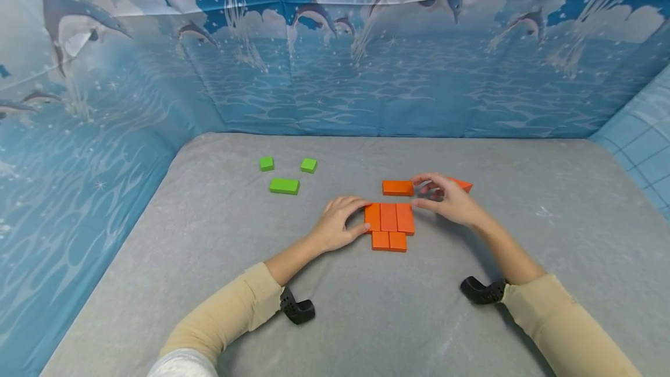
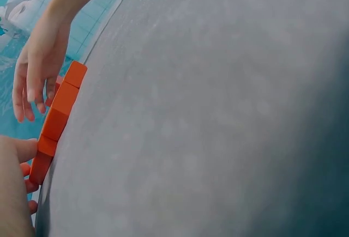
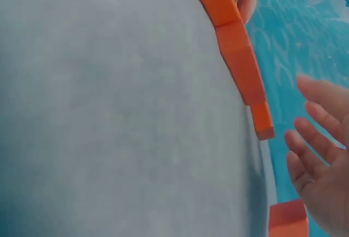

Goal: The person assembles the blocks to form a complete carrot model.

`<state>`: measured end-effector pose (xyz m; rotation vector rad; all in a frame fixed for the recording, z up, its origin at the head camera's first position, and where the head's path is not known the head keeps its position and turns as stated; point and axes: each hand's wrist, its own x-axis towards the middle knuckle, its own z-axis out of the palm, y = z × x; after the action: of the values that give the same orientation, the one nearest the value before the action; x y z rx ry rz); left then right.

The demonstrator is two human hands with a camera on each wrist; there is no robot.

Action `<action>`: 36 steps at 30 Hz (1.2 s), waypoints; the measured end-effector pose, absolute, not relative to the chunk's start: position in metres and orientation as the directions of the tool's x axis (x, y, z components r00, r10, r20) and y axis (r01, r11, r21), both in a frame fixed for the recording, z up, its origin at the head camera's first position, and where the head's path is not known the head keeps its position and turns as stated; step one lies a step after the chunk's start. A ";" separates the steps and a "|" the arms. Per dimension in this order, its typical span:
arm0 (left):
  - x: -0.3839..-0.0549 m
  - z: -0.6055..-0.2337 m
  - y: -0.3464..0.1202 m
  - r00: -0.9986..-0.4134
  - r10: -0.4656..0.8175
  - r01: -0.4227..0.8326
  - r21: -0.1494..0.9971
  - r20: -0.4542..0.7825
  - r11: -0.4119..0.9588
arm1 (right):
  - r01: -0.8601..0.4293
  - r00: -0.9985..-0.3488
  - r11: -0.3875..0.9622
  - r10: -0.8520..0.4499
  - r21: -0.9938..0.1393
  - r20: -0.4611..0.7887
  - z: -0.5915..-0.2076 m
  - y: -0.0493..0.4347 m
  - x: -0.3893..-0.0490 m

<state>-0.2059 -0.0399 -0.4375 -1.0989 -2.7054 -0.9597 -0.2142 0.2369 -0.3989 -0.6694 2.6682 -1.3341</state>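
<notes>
My left hand (image 1: pixel 337 226) holds the leftmost block (image 1: pixel 372 218) of a row of three orange rectangular blocks, thumb at its near end and fingers at its far end. Two small orange squares (image 1: pixel 389 241) sit against the row's near side. Past the row lies another orange rectangular block (image 1: pixel 396 188), turned sideways. My right hand (image 1: pixel 451 201) hovers just right of it, fingers loosely bent, with nothing in its grasp. Behind that hand an orange triangular block (image 1: pixel 463 184) is partly hidden. The right wrist view shows the right hand (image 3: pixel 327 155) with spread fingers, apart from the blocks.
On the grey-covered table (image 1: pixel 251 301), farther left, lie a long green block (image 1: pixel 284 186) and two small green blocks, one (image 1: pixel 266 163) left of the other (image 1: pixel 309 165). A blue dolphin-print curtain (image 1: pixel 324 86) borders the table's back and sides.
</notes>
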 end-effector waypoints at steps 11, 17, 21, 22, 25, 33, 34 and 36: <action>-0.206 -0.437 -0.039 -0.736 0.613 0.658 0.514 0.286 0.550 | -0.332 -0.929 0.610 -0.344 -0.719 0.137 -0.413 0.228 -0.231; -0.206 -0.437 -0.039 -0.740 0.613 0.652 0.516 0.276 0.555 | -0.317 -0.938 0.627 -0.321 -0.712 0.135 -0.419 0.228 -0.232; -0.205 -0.437 -0.040 -0.742 0.610 0.651 0.518 0.279 0.555 | -0.314 -0.941 0.636 -0.305 -0.705 0.145 -0.421 0.226 -0.232; -0.205 -0.437 -0.040 -0.742 0.609 0.652 0.517 0.281 0.555 | -0.316 -0.942 0.637 -0.302 -0.703 0.150 -0.421 0.225 -0.232; -0.206 -0.438 -0.039 -0.740 0.608 0.655 0.514 0.287 0.554 | -0.327 -0.940 0.637 -0.297 -0.698 0.169 -0.422 0.225 -0.232; -0.206 -0.439 -0.040 -0.742 0.607 0.652 0.518 0.284 0.554 | -0.383 -0.921 0.593 -0.304 -0.708 0.244 -0.410 0.224 -0.220; -0.206 -0.439 -0.040 -0.742 0.607 0.652 0.517 0.284 0.555 | -0.397 -0.915 0.584 -0.313 -0.708 0.254 -0.407 0.223 -0.215; -0.206 -0.439 -0.040 -0.741 0.607 0.654 0.514 0.288 0.555 | -0.424 -0.902 0.574 -0.335 -0.700 0.271 -0.400 0.222 -0.205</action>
<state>-0.2062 -0.0397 -0.4394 -1.0973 -2.7017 -0.9432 -0.2046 0.2217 -0.3996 -0.6973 2.8825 -1.3300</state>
